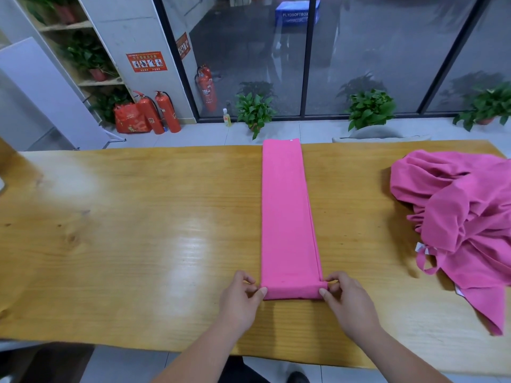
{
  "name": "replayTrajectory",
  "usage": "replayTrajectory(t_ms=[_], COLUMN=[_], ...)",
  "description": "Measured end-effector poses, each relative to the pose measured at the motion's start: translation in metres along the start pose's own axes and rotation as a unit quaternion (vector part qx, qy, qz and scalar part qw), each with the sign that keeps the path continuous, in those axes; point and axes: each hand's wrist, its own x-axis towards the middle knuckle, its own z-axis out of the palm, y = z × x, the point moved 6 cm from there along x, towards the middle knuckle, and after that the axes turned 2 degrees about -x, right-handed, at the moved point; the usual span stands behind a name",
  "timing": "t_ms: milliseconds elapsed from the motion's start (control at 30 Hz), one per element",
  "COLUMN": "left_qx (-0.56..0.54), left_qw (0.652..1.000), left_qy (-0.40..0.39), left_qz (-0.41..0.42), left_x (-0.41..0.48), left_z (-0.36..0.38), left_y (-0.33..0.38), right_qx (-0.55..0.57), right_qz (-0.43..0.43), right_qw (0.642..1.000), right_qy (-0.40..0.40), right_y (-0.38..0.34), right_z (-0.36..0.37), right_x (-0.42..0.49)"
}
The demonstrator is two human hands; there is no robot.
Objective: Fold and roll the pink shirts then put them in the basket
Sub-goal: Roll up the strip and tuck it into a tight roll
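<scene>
The left hand is pinching the left end of a small roll at the near end of the folded pink shirt, thumb and fingers closing on the cloth, while the right hand is pinching the right end of the same roll in the same way. The shirt is lying as a long narrow strip on the desk, running straight away from the person to the far edge, with only its nearest bit turned over. So the folding looks done for this one and the rolling seems to be just starting. The next move is probably calling for both hands pushing the roll forward evenly, keeping it tight and square so it is not skewing. To the right, a pile of unfolded pink shirts is waiting on the desk, well apart from the strip. No basket is showing.
</scene>
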Motion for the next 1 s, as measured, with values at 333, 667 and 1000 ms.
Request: replayTrajectory(t_ms=[333,667,1000], left_qx=[0.375,0.387,0.178], left_qw=[0.88,0.864,0.975], left_qy=[0.053,0.017,-0.006], left_qz=[0.286,0.322,0.132], left_x=[0.008,-0.01,0.014], left_z=[0.017,0.015,-0.001], left_y=[0.04,0.025,0.02], right_qx=[-0.272,-0.269,-0.187], right_qz=[-0.221,-0.211,-0.152], right_qw=[0.929,0.936,0.97], right_qy=[0.118,0.082,0.038], right_y=[-0.03,-0.013,-0.014], right_z=[0.006,0.018,0.006], right_x=[-0.001,-0.014,0.01])
